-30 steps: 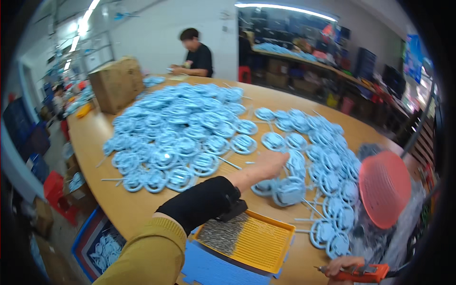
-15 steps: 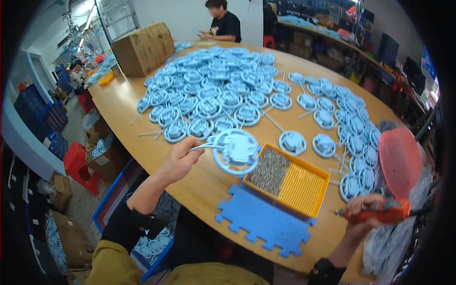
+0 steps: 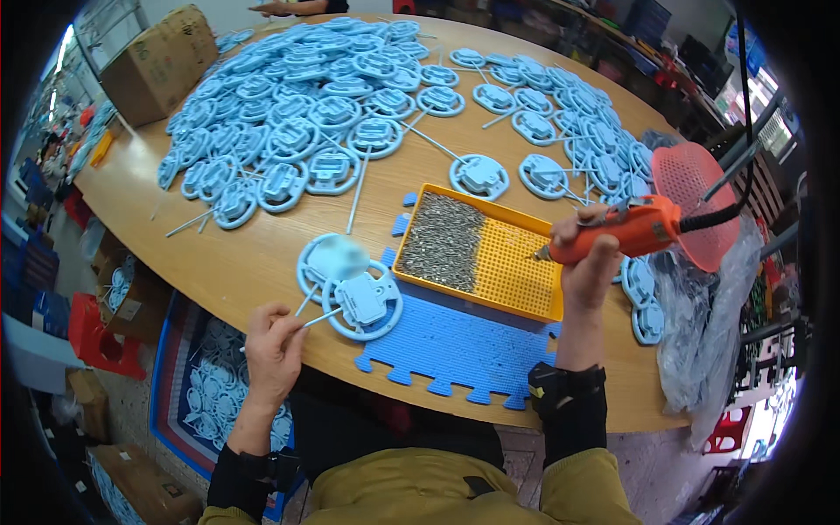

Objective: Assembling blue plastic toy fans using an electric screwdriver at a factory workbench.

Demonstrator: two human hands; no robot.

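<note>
My left hand (image 3: 273,348) pinches the thin stem of a light-blue round plastic part (image 3: 366,299), a ring with a boxy housing in its middle. That part overlaps the left edge of the blue foam mat (image 3: 464,346). Just behind it a second blue round part (image 3: 328,258), partly blurred, lies beneath or against it. In my right hand (image 3: 588,267) is an orange electric screwdriver (image 3: 617,229), its tip pointing left over the yellow tray (image 3: 518,308). Small metal screws (image 3: 442,241) fill the tray's left half; its right half shows a bare gridded bottom.
Many blue round parts (image 3: 289,136) are heaped at the far left, and more (image 3: 595,131) line the right side. A pink basket (image 3: 696,206) and clear plastic bags (image 3: 700,324) stand at the right edge. A cardboard box (image 3: 162,61) sits far left; a blue crate (image 3: 166,385) is below the table.
My left hand has lowered the blue part toward the mat's left edge. My right hand has brought the screwdriver up and left to the tray. The whole view has shifted.
</note>
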